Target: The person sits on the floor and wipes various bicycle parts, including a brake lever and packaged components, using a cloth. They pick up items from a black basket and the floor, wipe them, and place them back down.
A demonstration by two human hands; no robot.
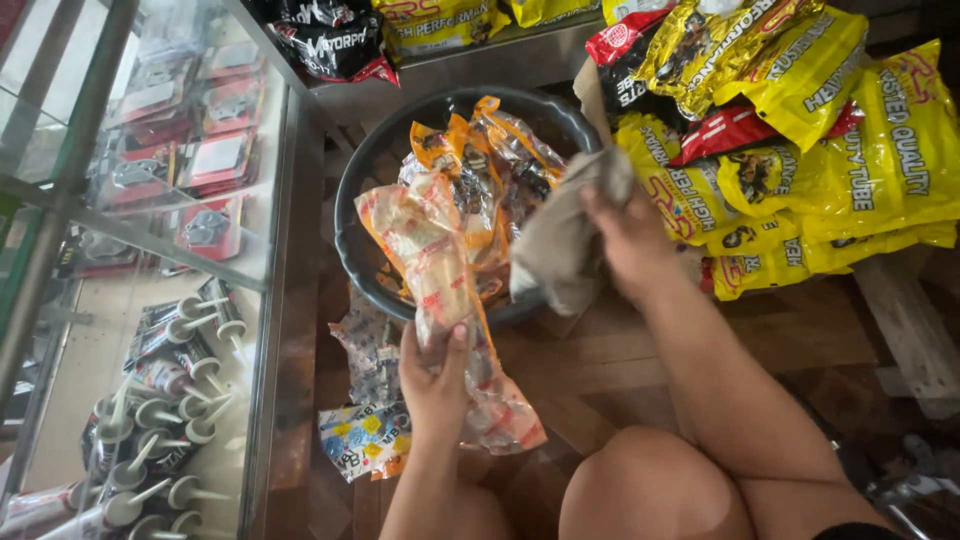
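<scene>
Head view: left hand (432,378) grips packet (432,250) above it.

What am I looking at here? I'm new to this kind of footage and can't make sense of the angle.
There is one picture, from a camera worn on a person's head, looking down at their own bare hands and knees. The left hand has a grip on a clear orange-printed packet. The right hand holds a grey cloth against it. Behind is a dark round basin with more such packets. Yellow bags are stacked at right. A glass cabinet with tubes stands at left. More packets lie on the wooden floor.
</scene>
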